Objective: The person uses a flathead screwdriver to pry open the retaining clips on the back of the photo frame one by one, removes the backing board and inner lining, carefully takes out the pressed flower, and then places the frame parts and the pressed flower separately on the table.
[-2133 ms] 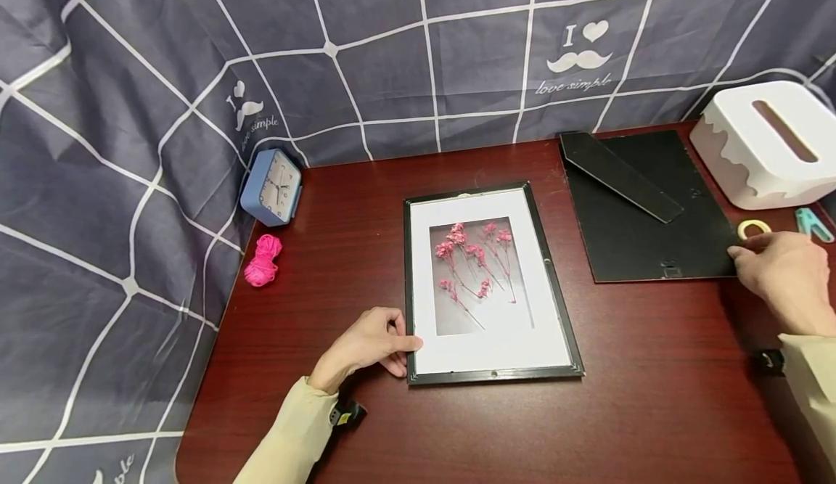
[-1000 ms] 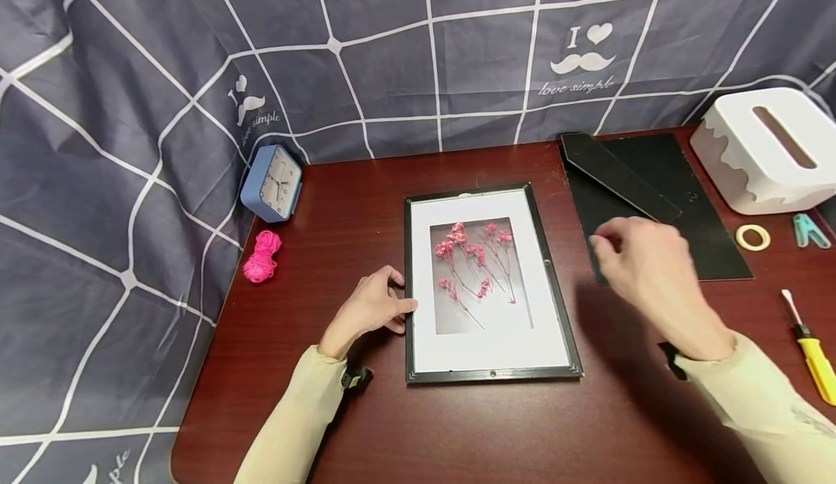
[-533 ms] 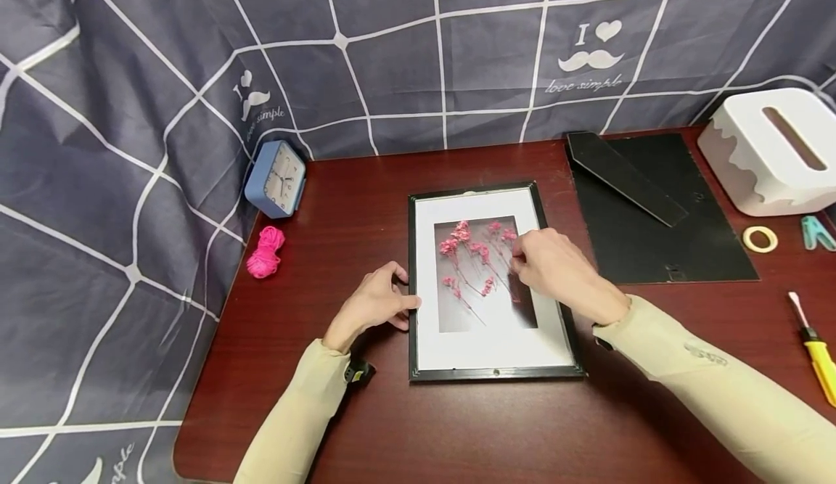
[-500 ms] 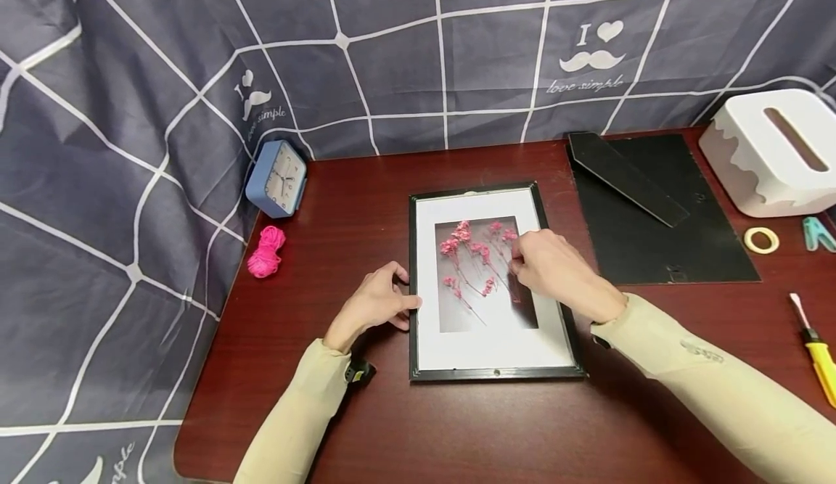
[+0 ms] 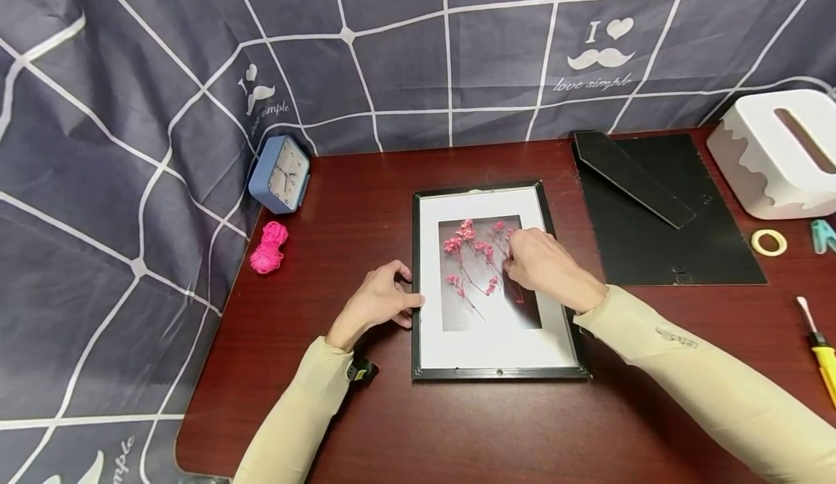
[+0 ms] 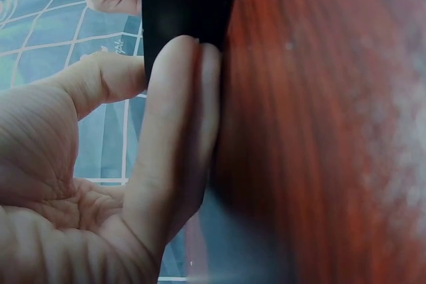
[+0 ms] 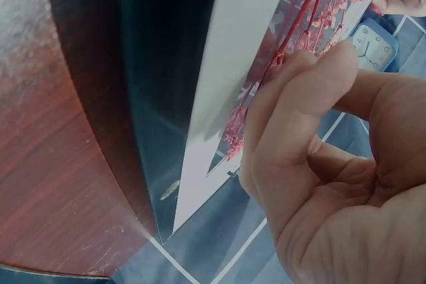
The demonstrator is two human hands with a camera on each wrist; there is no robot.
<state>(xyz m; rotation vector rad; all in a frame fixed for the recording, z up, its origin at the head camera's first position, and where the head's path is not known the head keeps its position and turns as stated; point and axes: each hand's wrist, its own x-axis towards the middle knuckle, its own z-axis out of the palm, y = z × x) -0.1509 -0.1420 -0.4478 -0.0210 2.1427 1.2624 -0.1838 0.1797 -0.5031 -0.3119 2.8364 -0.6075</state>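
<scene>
The right hand (image 5: 538, 263) has come across from beside the black board (image 5: 666, 263) to the dried flowers (image 5: 466, 231) — the work now centres on them. Its fingers are curled close together; whether they pinch a stem, one cannot tell. The left hand (image 5: 377, 299) still grips the picture frame (image 5: 501, 374) by its left edge — apparently steadying it — with the flowers inside its white border.
</scene>
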